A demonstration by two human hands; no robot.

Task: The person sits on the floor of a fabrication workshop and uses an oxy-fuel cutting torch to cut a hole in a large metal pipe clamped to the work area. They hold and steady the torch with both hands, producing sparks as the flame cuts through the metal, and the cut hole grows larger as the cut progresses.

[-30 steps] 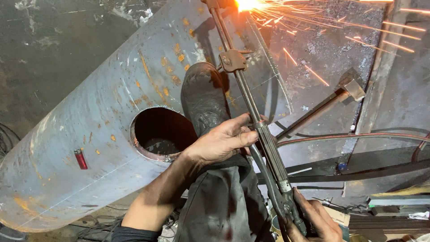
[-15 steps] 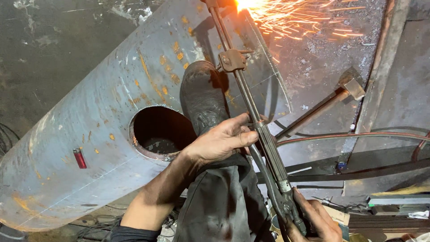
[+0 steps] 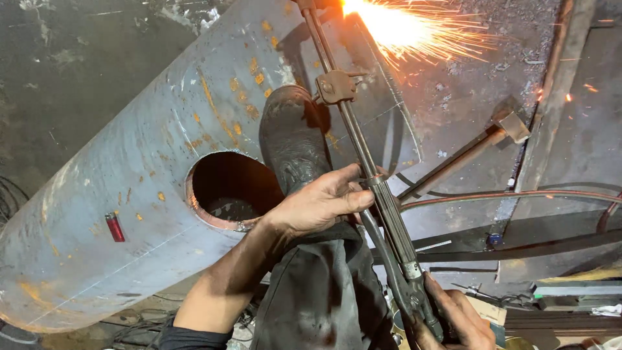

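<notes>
The torch (image 3: 363,162) was gripped by the right hand (image 3: 457,317) and steadied by the left hand's (image 3: 317,204) closed fingers, aiming sparks (image 3: 414,26) at the tank (image 3: 129,175).

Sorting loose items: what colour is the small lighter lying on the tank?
Red lighter, clearest in the head view.

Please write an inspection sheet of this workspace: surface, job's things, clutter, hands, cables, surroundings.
Surface: dark metal floor plate, scattered with grit.
Job's things: cutting torch throwing sparks at the top of a large grey steel cylinder with a round hole; a boot rests on it.
Clutter: hammer, red lighter on the cylinder.
Hands: left hand steadies the torch tube; right hand grips its handle.
Cables: hoses cross the floor.
Surroundings: flat metal bars at right.
</notes>
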